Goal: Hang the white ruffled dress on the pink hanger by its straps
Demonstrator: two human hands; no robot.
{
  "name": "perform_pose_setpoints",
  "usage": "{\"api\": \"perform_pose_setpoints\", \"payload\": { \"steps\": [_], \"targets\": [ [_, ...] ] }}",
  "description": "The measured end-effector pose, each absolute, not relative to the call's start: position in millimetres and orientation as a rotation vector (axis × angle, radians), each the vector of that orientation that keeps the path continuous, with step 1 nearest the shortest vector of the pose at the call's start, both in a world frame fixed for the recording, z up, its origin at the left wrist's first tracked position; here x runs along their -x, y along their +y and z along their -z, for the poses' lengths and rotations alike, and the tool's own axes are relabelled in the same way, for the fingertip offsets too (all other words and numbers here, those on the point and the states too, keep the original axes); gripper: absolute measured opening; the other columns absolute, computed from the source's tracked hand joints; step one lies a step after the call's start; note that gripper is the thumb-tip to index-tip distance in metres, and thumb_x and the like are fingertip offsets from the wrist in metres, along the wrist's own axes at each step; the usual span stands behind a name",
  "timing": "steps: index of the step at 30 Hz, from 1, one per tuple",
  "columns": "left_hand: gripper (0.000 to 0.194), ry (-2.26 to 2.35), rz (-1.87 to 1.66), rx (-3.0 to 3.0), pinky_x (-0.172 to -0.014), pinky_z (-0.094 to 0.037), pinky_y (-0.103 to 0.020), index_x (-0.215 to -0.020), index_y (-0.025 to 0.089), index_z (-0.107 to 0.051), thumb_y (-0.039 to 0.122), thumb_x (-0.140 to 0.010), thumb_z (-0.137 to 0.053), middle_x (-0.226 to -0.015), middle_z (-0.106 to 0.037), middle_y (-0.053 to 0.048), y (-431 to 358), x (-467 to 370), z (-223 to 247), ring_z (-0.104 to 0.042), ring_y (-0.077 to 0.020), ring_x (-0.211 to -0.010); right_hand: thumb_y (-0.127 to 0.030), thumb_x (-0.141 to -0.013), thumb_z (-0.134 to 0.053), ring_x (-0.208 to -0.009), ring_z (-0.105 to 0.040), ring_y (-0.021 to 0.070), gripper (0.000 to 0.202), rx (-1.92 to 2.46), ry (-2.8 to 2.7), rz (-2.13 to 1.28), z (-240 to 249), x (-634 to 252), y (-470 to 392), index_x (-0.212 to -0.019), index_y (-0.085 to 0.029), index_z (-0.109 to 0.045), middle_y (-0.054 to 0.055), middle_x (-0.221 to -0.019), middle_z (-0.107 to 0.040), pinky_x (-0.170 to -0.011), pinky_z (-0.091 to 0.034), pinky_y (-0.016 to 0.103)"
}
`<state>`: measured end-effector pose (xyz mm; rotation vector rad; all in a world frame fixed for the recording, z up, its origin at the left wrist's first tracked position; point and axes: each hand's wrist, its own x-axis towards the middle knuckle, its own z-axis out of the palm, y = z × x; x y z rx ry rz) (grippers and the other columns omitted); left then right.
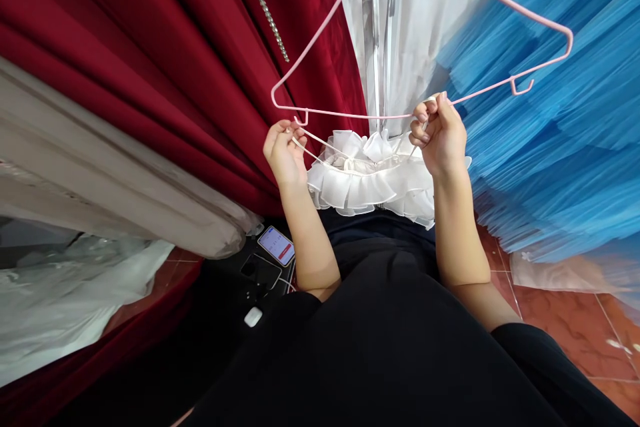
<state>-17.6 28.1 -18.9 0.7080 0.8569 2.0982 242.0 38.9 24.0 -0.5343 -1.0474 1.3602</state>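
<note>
Prob. dress shop/costume rm, blue tulle (pixel 560 113) R, red fabric (pixel 165 47) L, 1 pink hanger (pixel 350 115), tiled flr (pixel 560 320)

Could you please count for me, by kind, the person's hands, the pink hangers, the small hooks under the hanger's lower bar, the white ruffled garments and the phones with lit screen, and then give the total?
Hands: 2 (left hand, right hand)
Pink hanger: 1
Small hooks: 2
White ruffled garment: 1
Lit phone: 1
Total: 7
</note>
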Motion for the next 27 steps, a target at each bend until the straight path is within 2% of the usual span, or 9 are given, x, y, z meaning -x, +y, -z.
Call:
{"api": "perform_pose_setpoints", "payload": {
  "steps": [4, 7, 10, 13, 17, 19, 22, 27],
  "targets": [
    [0.025, 0.71, -1.875, -0.849, -0.088, -0.054, -0.026, -0.094, 0.013, -0.065, 0.003, -0.077, -0.05, -0.099, -0.072, -0.008, 23, -10, 14, -0.069, -0.0144, -0.092, -0.068, -0.08, -0.056, -0.042, -0.022, 0.0062, 0.049, 0.579, -1.042, -1.345, -24, -234, 36, -0.071, -0.024, -0.038, -0.004, -0.067, -0.044, -0.037, -0.017, 0.027],
    [0.021, 0.527, -1.709, -0.941, -0.104, -0.047, -0.034, -0.104, 0.015, -0.061, 0.018, -0.092, -0.044, -0.116, -0.068, -0.01, 20, -39, 2, -0.064, -0.0193, -0.113, -0.069, -0.081, -0.054, -0.042, -0.022, 0.0064, 0.049, 0.573, -1.035, -1.33, -27, -225, 33, -0.071, -0.024, -0.038, -0.003, -0.068, -0.046, -0.038, -0.017, 0.027],
    [0.022, 0.437, -1.758, -0.989, -0.111, -0.041, -0.038, -0.096, 0.019, -0.054, 0.032, -0.1, -0.036, -0.112, -0.068, -0.007, 19, -58, -9, -0.061, -0.0202, -0.12, -0.066, -0.082, -0.054, -0.042, -0.021, 0.0052, 0.047, 0.537, -1.038, -1.356, -31, -221, 32, -0.071, -0.023, -0.039, -0.003, -0.072, -0.051, -0.038, -0.017, 0.026],
    [0.024, 0.429, -1.825, -1.037, -0.111, -0.041, -0.039, -0.086, 0.021, -0.047, 0.037, -0.101, -0.037, -0.092, -0.065, -0.003, 20, -61, -14, -0.063, -0.0198, -0.115, -0.057, -0.084, -0.056, -0.042, -0.025, 0.004, 0.038, 0.531, -1.086, -1.401, -32, -225, 34, -0.074, -0.022, -0.046, -0.002, -0.085, -0.062, -0.04, -0.025, 0.025],
    [0.026, 0.436, -1.894, -0.997, -0.107, -0.045, -0.038, -0.084, 0.022, -0.046, 0.039, -0.1, -0.037, -0.08, -0.056, -0.001, 23, -56, -16, -0.067, -0.0161, -0.096, -0.04, -0.082, -0.056, -0.051, -0.044, 0.0077, 0.017, 0.65, -1.095, -1.262, -20, -247, 36, -0.084, -0.025, -0.063, 0.002, -0.101, -0.07, -0.049, -0.041, 0.027],
    [0.027, 0.503, -1.935, -0.951, -0.103, -0.048, -0.037, -0.082, 0.022, -0.046, 0.04, -0.1, -0.037, -0.077, -0.054, -0.001, 24, -57, -18, -0.065, -0.0148, -0.09, -0.032, -0.079, -0.054, -0.055, -0.05, 0.009, 0.019, 0.699, -0.963, -1.148, -9, -264, 37, -0.09, -0.027, -0.068, 0.002, -0.104, -0.071, -0.053, -0.045, 0.027],
    [0.03, 0.654, -1.98, -0.89, -0.097, -0.052, -0.033, -0.079, 0.022, -0.046, 0.041, -0.1, -0.036, -0.075, -0.052, -0.002, 23, -61, -22, -0.064, -0.0144, -0.086, -0.021, -0.072, -0.052, -0.055, -0.053, 0.0071, 0.031, 0.764, -0.754, -1.016, 3, -292, 38, -0.098, -0.026, -0.069, 0.002, -0.107, -0.071, -0.05, -0.046, 0.023],
    [0.032, 0.763, -2.005, -0.841, -0.089, -0.056, -0.032, -0.079, 0.022, -0.047, 0.047, -0.097, -0.04, -0.08, -0.053, -0.003, 22, -64, -26, -0.063, -0.015, -0.084, -0.018, -0.072, -0.06, -0.058, -0.059, 0.0078, 0.026, 0.863, -0.654, -0.891, -3, -314, 29, -0.094, -0.025, -0.072, 0.002, -0.109, -0.071, -0.048, -0.051, 0.021]
  ]
}}
